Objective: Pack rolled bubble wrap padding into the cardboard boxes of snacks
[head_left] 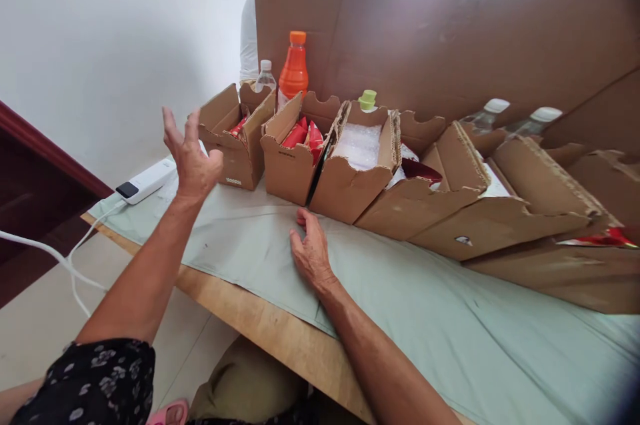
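Observation:
My left hand (190, 161) is raised beside the leftmost cardboard box (233, 161), fingers spread and holding nothing. My right hand (311, 248) hangs low over the green cloth (250, 245), in front of the second box (285, 175), its fingers loosely apart and nothing in them. Red packets (296, 133) lie inside that second box. The third box (353, 188) holds bubble wrap (359, 145). A dark red packet (420, 170) shows in the box right of it.
An orange bottle (294, 71) and a small clear bottle (266, 77) stand behind the boxes. More boxes (500, 221) lean rightward. A tall cardboard sheet (425, 25) backs them. A white power bank (145, 181) with a cable lies left. The table's wooden edge (270, 328) is nearest me.

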Available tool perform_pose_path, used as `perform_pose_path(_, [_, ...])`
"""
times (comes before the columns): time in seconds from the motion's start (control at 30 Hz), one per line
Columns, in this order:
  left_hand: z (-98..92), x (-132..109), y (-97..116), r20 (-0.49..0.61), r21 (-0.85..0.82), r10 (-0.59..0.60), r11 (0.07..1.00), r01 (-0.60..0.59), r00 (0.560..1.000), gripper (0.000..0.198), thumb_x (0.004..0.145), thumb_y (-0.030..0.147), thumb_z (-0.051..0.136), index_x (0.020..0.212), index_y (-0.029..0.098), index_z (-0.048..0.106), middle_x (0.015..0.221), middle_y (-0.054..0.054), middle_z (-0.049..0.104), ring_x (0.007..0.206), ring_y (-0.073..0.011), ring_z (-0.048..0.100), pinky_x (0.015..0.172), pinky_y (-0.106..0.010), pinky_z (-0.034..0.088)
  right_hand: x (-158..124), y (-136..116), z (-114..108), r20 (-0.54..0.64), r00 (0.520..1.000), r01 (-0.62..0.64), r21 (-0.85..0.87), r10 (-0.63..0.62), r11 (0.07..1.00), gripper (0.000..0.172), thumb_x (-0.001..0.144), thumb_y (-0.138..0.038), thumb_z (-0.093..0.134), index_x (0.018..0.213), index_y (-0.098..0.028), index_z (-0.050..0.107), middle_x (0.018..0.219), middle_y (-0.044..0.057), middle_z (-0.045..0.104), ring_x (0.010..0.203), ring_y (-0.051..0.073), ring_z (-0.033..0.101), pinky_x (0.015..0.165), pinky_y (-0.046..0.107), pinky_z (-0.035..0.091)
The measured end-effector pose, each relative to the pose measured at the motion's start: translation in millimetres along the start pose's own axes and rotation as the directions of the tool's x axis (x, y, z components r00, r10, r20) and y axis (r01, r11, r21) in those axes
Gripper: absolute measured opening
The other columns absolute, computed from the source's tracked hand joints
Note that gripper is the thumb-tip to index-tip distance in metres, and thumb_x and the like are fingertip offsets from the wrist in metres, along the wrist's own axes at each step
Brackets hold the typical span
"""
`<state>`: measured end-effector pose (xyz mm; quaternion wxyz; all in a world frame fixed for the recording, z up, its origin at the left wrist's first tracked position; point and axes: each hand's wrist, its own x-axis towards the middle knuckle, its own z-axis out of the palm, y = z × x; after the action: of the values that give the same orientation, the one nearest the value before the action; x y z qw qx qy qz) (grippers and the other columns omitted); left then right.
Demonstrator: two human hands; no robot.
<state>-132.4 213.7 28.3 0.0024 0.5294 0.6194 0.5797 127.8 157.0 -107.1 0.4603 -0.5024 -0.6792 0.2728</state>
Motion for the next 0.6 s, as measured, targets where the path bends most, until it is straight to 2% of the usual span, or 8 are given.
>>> perform_pose_path(0.07, [-4.6, 13, 4, 0.094, 0.086, 0.010, 0.996, -0.018, 0.996, 0.045, 0.076, 0.002, 0.068, 0.118, 0.017, 0.070, 0.176, 0.003, 0.018, 0.165, -0.0384, -0.003, 0.136, -0.055, -0.001, 0, 1, 1, -0.007, 1.000, -0.004, 0.004, 0.004, 1.000, 0.052, 0.081, -0.028, 0.053, 0.132, -0.016, 0.059, 0.128, 0.017, 0.069, 0.110, 0.031, 0.068, 0.103, 0.056, 0.053])
perform_pose_path(0.17, [-14.4, 17, 14, 0.194, 0.165, 0.006, 0.986, -0.039, 0.981, 0.008, 0.084, 0.009, 0.067, 0.089, 0.014, 0.072, 0.172, 0.006, 0.029, 0.165, -0.0383, -0.002, 0.135, -0.055, -0.003, 1, 2, 1, -0.014, 1.000, -0.009, 0.022, 0.009, 1.000, 0.053, 0.080, -0.027, 0.054, 0.132, -0.018, 0.060, 0.128, 0.015, 0.069, 0.109, 0.029, 0.068, 0.104, 0.056, 0.053])
perform_pose_path(0.27, [-26.6, 3, 25, 0.195, 0.077, 0.048, 0.995, -0.064, 0.980, 0.006, 0.080, 0.013, 0.074, 0.078, 0.018, 0.072, 0.167, 0.011, 0.039, 0.165, -0.0365, 0.002, 0.135, -0.056, -0.003, 3, 5, 1, -0.018, 1.000, -0.016, 0.046, 0.017, 0.999, 0.053, 0.079, -0.027, 0.056, 0.130, -0.019, 0.061, 0.127, 0.015, 0.069, 0.107, 0.029, 0.068, 0.103, 0.055, 0.053])
perform_pose_path(0.4, [-38.9, -37, 49, 0.184, -0.058, 0.178, 0.984, -0.171, 0.967, 0.009, 0.074, 0.019, 0.079, 0.077, 0.026, 0.075, 0.163, 0.016, 0.045, 0.165, -0.0360, 0.005, 0.135, -0.061, -0.003, 5, 6, 0, -0.026, 0.999, -0.030, 0.082, 0.032, 0.996, 0.051, 0.080, -0.027, 0.054, 0.131, -0.019, 0.060, 0.125, 0.014, 0.069, 0.104, 0.027, 0.069, 0.100, 0.050, 0.055])
perform_pose_path(0.5, [-43.1, -74, 80, 0.204, -0.091, 0.237, 0.971, -0.222, 0.950, 0.011, 0.071, 0.019, 0.080, 0.075, 0.027, 0.074, 0.162, 0.007, 0.049, 0.164, -0.0405, 0.011, 0.134, -0.065, 0.000, 5, 5, -1, -0.031, 0.998, -0.045, 0.109, 0.049, 0.993, 0.051, 0.082, -0.026, 0.053, 0.132, -0.019, 0.059, 0.124, 0.014, 0.069, 0.103, 0.025, 0.069, 0.097, 0.047, 0.057])
perform_pose_path(0.6, [-50.2, -109, 113, 0.236, -0.165, 0.248, 0.963, -0.213, 0.940, 0.014, 0.071, 0.018, 0.081, 0.078, 0.025, 0.071, 0.156, -0.001, 0.055, 0.162, -0.0436, 0.018, 0.132, -0.069, 0.004, 6, 3, -3, -0.024, 0.998, -0.059, 0.135, 0.063, 0.989, 0.048, 0.083, -0.028, 0.054, 0.129, -0.017, 0.061, 0.125, 0.016, 0.069, 0.103, 0.026, 0.069, 0.095, 0.046, 0.057])
